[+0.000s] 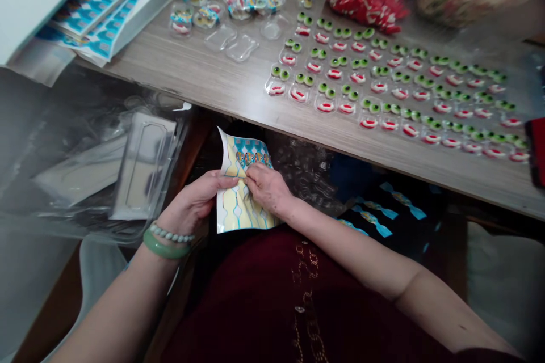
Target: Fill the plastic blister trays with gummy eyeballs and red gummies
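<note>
My left hand point(191, 201), with a green bangle point(167, 248) and a beaded bracelet on its wrist, grips the left edge of a yellow-backed sticker sheet point(232, 207) below the table edge. My right hand point(266, 188) presses its fingertips onto the sheet's upper middle, where blue patterned stickers point(254, 153) remain. The fingers appear pinched on the sheet, though whether they hold a single sticker is hidden. Peeled yellow areas show in the lower part of the sheet.
A wood-grain table point(221, 82) carries rows of clear blisters with green eye-shaped and red mouth-shaped sweets point(366, 88), filled packs, and stacked blue sticker sheets. Blue sticker strips point(374, 215) lie on dark cloth at right. A clear plastic tray point(145, 167) stands at left.
</note>
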Demonstrator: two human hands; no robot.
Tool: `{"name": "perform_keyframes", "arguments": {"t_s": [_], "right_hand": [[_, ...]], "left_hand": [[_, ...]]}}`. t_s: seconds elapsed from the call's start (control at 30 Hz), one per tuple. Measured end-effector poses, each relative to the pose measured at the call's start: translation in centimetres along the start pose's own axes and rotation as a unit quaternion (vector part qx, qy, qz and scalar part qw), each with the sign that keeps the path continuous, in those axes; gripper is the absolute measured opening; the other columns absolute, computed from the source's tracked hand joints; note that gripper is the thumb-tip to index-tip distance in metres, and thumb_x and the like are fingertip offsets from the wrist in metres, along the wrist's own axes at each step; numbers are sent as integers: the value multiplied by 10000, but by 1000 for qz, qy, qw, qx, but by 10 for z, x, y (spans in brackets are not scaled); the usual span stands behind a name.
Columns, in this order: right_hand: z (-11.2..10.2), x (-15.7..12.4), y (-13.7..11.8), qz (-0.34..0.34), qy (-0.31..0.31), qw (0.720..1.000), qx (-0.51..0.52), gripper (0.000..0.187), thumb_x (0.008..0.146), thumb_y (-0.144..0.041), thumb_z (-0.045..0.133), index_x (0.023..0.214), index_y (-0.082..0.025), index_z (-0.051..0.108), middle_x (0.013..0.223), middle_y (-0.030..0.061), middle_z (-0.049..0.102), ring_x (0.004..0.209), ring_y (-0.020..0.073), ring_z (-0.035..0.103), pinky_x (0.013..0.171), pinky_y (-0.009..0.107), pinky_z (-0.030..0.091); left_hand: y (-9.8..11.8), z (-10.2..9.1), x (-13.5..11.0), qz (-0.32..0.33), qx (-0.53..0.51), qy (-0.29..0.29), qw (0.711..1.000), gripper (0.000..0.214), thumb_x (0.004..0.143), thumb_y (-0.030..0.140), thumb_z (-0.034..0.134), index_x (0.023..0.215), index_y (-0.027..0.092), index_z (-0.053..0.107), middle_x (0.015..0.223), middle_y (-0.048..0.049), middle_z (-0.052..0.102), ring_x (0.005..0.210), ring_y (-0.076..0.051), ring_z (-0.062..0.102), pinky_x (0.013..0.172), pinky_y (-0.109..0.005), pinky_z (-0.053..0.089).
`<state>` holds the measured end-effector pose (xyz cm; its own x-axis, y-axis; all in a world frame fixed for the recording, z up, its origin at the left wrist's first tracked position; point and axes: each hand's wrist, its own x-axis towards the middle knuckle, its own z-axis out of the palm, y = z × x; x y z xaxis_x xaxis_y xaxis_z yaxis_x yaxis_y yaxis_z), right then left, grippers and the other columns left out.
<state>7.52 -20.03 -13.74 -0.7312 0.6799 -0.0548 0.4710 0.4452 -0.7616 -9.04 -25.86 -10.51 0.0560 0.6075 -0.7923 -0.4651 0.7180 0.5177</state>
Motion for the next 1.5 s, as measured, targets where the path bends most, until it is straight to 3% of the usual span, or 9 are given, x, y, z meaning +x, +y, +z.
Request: {"name": "perform_keyframes", "arguments": {"t_s": [0.1, 0.33, 0.57, 0.7, 0.9, 1.1, 1.2, 1.4, 1.5], "right_hand": [[1, 2, 5, 2, 2, 1000, -12, 212, 965, -204, 447, 814, -216, 595, 903, 52, 608, 914, 193, 556, 857, 321, 450], [0, 10, 14, 22, 2, 996, 86, 180, 909, -163, 532, 770, -210, 636, 855, 19, 623, 881, 164, 568, 871, 300, 443], [3, 12, 22, -39, 28, 985, 164, 172, 889, -173, 577, 727, -195, 628, 814, 10, 622, 831, 149, 589, 823, 280, 454], [5, 13, 23, -60, 37, 985, 155, 169, 897, -165, 560, 754, -206, 641, 826, 11, 626, 838, 148, 592, 831, 278, 462], [7, 13, 20, -18, 49, 990, 128, 184, 895, -153, 551, 735, -210, 621, 840, 9, 635, 865, 150, 600, 867, 285, 463], [2, 5, 11, -36, 29, 992, 116, 168, 924, -254, 569, 766, -216, 613, 861, 14, 611, 894, 157, 579, 861, 297, 468], [6, 3, 10, -33, 55, 989, 131, 155, 903, -239, 570, 758, -217, 621, 875, 23, 617, 893, 164, 584, 858, 310, 473], [2, 10, 19, 27, 131, 950, 283, 161, 767, -199, 615, 607, -214, 604, 850, 17, 670, 883, 172, 625, 896, 343, 485], [-24, 10, 19, 110, 105, 892, 427, 102, 682, -199, 645, 588, -195, 608, 982, 42, 716, 962, 201, 654, 894, 367, 510]], "left_hand": [[0, -3, 2, -3, 7, -12, 1000, 202, 612, 183, 828, 795, 118, 772, 811, -133, 783, 686, -229, 718, 743, -376, 599], [-4, -5, 6, 16, 10, -12, 1000, 261, 606, 205, 855, 843, 128, 777, 800, -123, 783, 756, -262, 735, 787, -395, 594], [-2, -6, -4, 9, 23, -24, 999, 250, 627, 123, 818, 871, 108, 770, 821, -125, 788, 760, -257, 739, 808, -397, 591], [-1, -7, -14, -3, 18, -9, 1000, 244, 653, 88, 773, 897, 100, 772, 840, -133, 791, 817, -279, 743, 855, -420, 584], [-1, -6, -22, -9, 15, 27, 999, 324, 667, 51, 717, 985, 89, 766, 877, -144, 791, 885, -315, 743, 904, -461, 564], [-4, -2, -19, 9, -9, 10, 1000, 455, 645, 61, 705, 1097, 95, 740, 932, -140, 792, 904, -321, 739, 903, -460, 559], [-3, -1, -19, 8, 0, 23, 1000, 468, 622, 63, 690, 1087, 83, 741, 904, -139, 792, 886, -324, 738, 898, -462, 556], [1, -2, -19, 7, 60, 74, 995, 448, 547, 41, 644, 979, 76, 761, 812, -127, 782, 861, -329, 733, 854, -439, 563], [0, -4, -15, 13, 100, 88, 991, 385, 548, 61, 612, 900, 89, 764, 746, -120, 766, 759, -310, 727, 762, -426, 574]]}}
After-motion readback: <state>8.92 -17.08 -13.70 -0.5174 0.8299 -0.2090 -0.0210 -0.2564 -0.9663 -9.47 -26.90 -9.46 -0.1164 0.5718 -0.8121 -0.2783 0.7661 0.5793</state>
